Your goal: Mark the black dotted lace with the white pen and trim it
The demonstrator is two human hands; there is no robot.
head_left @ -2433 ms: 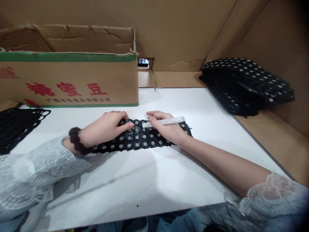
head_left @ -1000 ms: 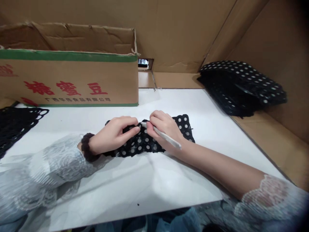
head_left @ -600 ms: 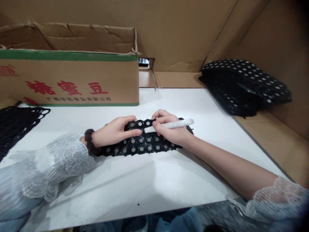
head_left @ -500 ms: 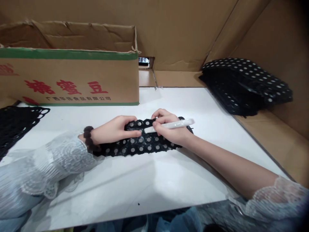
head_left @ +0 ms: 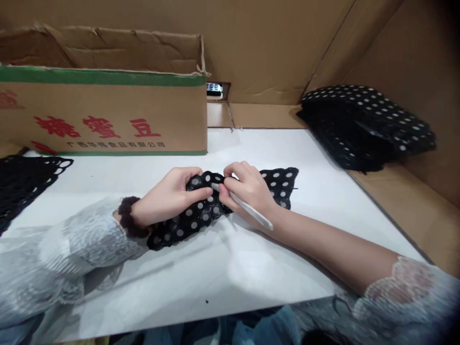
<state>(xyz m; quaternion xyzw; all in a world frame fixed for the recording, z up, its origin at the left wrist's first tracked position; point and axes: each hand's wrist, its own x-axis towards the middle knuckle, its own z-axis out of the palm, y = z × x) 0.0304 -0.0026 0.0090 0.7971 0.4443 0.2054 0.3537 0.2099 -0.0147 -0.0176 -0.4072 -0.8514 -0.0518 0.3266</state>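
A black strip with rows of white round dots (head_left: 194,214) lies across the white table, bent near its middle. My left hand (head_left: 175,192) pinches its upper edge between thumb and fingers. Close to its right, my right hand (head_left: 247,189) grips a white pen-shaped tool (head_left: 253,212), whose tip points left at the strip beside my left thumb. The tool's back end slants down toward my right wrist. Part of the strip is hidden under both hands, and its right end shows beyond my right hand.
An open cardboard box (head_left: 132,112) with red lettering stands at the back left. Black netted material (head_left: 28,179) lies at the left edge. More black dotted pieces (head_left: 366,127) are heaped at the right against cardboard walls. The white table (head_left: 230,268) ends toward my lap.
The strip has gone from lying straight to bent, its left end lower and right end higher. The tool's back end has swung downward as my right hand turned.
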